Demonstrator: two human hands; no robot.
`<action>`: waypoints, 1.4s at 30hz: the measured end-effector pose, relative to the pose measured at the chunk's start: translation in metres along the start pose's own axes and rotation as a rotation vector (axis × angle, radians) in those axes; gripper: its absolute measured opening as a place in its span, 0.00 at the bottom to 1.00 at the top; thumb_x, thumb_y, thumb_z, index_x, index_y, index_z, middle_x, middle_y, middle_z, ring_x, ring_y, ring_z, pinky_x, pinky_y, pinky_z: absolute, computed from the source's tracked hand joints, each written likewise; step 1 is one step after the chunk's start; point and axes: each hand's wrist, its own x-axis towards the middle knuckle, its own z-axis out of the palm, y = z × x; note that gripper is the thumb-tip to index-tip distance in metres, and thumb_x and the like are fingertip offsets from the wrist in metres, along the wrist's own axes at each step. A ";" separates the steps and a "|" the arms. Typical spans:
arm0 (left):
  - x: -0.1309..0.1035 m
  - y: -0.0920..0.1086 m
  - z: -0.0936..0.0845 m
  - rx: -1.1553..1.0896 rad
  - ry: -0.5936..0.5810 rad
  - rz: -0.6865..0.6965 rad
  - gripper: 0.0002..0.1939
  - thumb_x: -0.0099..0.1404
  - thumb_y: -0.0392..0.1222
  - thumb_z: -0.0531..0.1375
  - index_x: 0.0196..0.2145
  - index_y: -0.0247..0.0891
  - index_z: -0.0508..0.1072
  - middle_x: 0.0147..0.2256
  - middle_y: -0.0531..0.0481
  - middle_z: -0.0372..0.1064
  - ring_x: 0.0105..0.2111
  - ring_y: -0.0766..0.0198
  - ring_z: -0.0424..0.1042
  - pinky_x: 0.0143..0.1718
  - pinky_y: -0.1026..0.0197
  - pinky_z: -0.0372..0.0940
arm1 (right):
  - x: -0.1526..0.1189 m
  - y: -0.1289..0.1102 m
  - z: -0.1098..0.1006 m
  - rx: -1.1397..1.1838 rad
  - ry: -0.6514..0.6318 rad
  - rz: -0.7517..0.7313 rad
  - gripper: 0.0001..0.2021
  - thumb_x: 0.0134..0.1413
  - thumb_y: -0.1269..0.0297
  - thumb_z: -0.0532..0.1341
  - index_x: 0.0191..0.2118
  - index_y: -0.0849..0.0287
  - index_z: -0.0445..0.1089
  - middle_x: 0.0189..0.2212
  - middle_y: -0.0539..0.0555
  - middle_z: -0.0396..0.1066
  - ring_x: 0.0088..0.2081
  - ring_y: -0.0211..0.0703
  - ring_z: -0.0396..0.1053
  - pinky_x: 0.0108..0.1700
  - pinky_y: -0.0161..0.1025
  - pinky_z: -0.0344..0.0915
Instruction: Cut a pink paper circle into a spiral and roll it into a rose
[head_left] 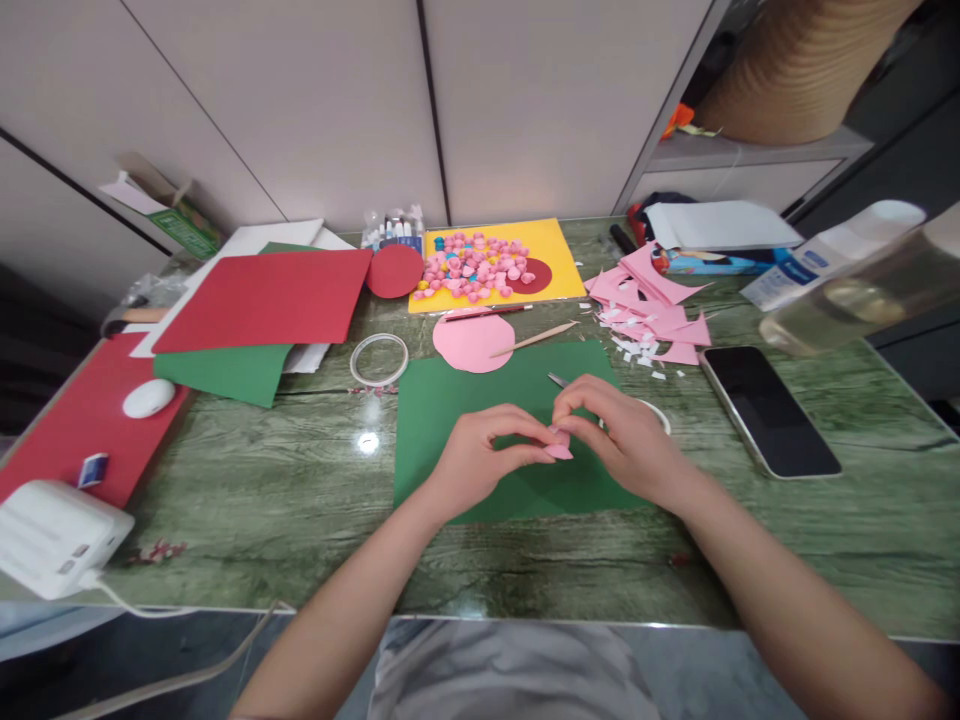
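Small pink curled-paper pc point(559, 453) now pinched by near-closed L hand point(480, 452) & R hand point(624, 437), prob. v. light, easily creased, best held by edges.

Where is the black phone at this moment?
In the head view, the black phone lies on the right side of the green table, to the right of the right hand and near the pink paper scraps.

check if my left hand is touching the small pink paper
Touching: the head view shows the left hand pinching the small pink paper between thumb and finger.
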 end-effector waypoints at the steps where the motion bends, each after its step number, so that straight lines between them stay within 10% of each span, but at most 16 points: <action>1: 0.000 0.000 0.001 0.016 -0.018 0.001 0.05 0.56 0.41 0.65 0.32 0.41 0.79 0.34 0.48 0.77 0.36 0.63 0.74 0.42 0.61 0.67 | 0.000 0.000 0.001 -0.004 0.018 0.007 0.08 0.61 0.68 0.53 0.30 0.55 0.63 0.28 0.50 0.68 0.32 0.41 0.66 0.37 0.38 0.62; 9: -0.002 0.000 0.005 0.077 -0.034 0.005 0.05 0.57 0.41 0.63 0.32 0.40 0.79 0.35 0.49 0.77 0.37 0.63 0.74 0.42 0.62 0.67 | -0.002 0.054 -0.024 -0.165 0.652 0.314 0.07 0.62 0.62 0.51 0.38 0.56 0.64 0.33 0.57 0.68 0.34 0.45 0.66 0.37 0.41 0.62; 15: -0.003 -0.006 0.010 0.395 0.185 0.264 0.05 0.60 0.40 0.62 0.34 0.41 0.77 0.33 0.50 0.77 0.33 0.65 0.73 0.38 0.62 0.65 | -0.008 0.100 -0.046 -0.579 0.456 0.471 0.18 0.51 0.67 0.61 0.50 0.58 0.66 0.50 0.66 0.67 0.47 0.66 0.64 0.44 0.62 0.55; 20: -0.006 -0.004 0.013 0.640 0.344 0.531 0.07 0.58 0.33 0.63 0.36 0.39 0.75 0.32 0.52 0.77 0.31 0.68 0.72 0.35 0.63 0.63 | -0.005 0.059 -0.032 -0.657 0.540 0.187 0.07 0.57 0.64 0.59 0.39 0.54 0.73 0.44 0.59 0.72 0.47 0.58 0.66 0.48 0.56 0.58; 26: -0.010 0.011 0.007 0.719 0.406 0.628 0.11 0.58 0.30 0.63 0.40 0.38 0.73 0.36 0.50 0.77 0.34 0.67 0.74 0.36 0.63 0.64 | -0.012 -0.007 -0.005 -0.601 0.434 -0.358 0.16 0.47 0.65 0.67 0.43 0.40 0.71 0.29 0.50 0.76 0.32 0.49 0.70 0.42 0.51 0.58; 35: -0.011 0.010 0.009 0.742 0.430 0.611 0.11 0.58 0.30 0.63 0.39 0.38 0.73 0.36 0.49 0.77 0.33 0.67 0.74 0.35 0.61 0.63 | -0.015 -0.010 0.001 -0.547 0.433 -0.317 0.14 0.47 0.63 0.68 0.39 0.36 0.72 0.28 0.45 0.77 0.32 0.46 0.69 0.43 0.50 0.53; 42: -0.011 0.007 0.011 0.718 0.458 0.594 0.11 0.56 0.29 0.64 0.38 0.37 0.74 0.35 0.49 0.77 0.32 0.67 0.74 0.35 0.61 0.62 | -0.010 -0.010 0.007 -0.687 0.596 -0.442 0.11 0.41 0.63 0.71 0.33 0.51 0.73 0.26 0.44 0.75 0.32 0.41 0.68 0.43 0.47 0.57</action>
